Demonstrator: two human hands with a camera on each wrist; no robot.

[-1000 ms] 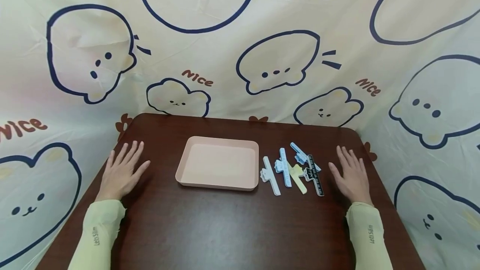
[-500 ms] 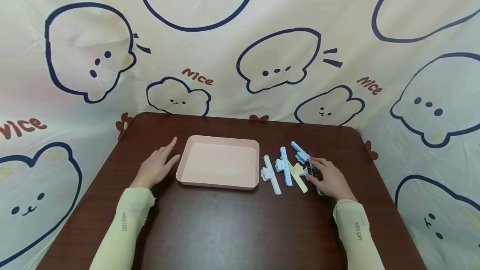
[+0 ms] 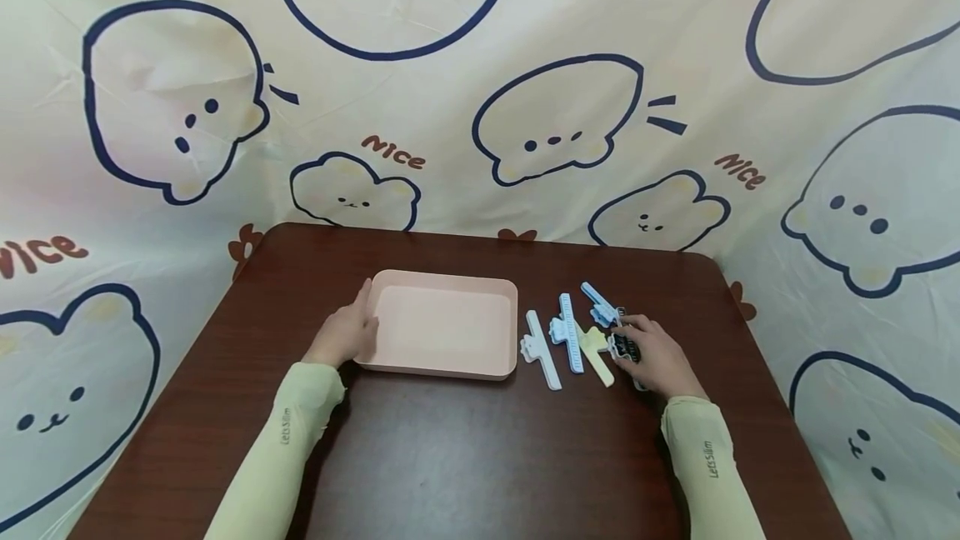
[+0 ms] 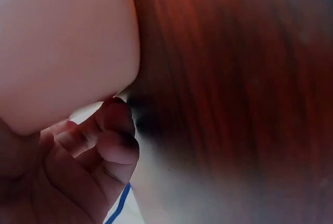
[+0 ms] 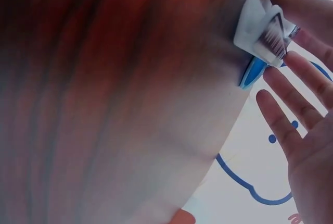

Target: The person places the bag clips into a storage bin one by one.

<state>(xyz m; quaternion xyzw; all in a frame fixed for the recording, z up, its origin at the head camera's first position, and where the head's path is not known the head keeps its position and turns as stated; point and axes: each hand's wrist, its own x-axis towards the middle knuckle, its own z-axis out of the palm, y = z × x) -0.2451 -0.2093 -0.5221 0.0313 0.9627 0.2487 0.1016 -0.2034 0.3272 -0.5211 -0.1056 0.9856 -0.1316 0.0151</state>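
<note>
My left hand (image 3: 343, 333) holds the left rim of a shallow pink tray (image 3: 442, 323), thumb over the edge. Its curled fingertips show right under the tray's corner in the left wrist view. On the right, my right hand (image 3: 660, 361) pinches a black bag clip (image 3: 624, 347) between thumb and forefinger, covering part of it; the other fingers are spread in the right wrist view. Beside that clip lie a yellow-green bag clip (image 3: 597, 361), a blue one with the tip pointing away (image 3: 597, 302), a light blue clip (image 3: 572, 340) and a whitish clip (image 3: 543, 361).
The dark brown wooden table (image 3: 480, 457) carries everything. A cream cloth (image 3: 442, 123) printed with cartoon bears hangs behind it and along both sides. The whitish clip lies close to the tray's right edge.
From lying flat near the table's sides, both hands have moved inward. The left has reached the tray's left rim and gripped it; the right has reached the black clip and pinches it.
</note>
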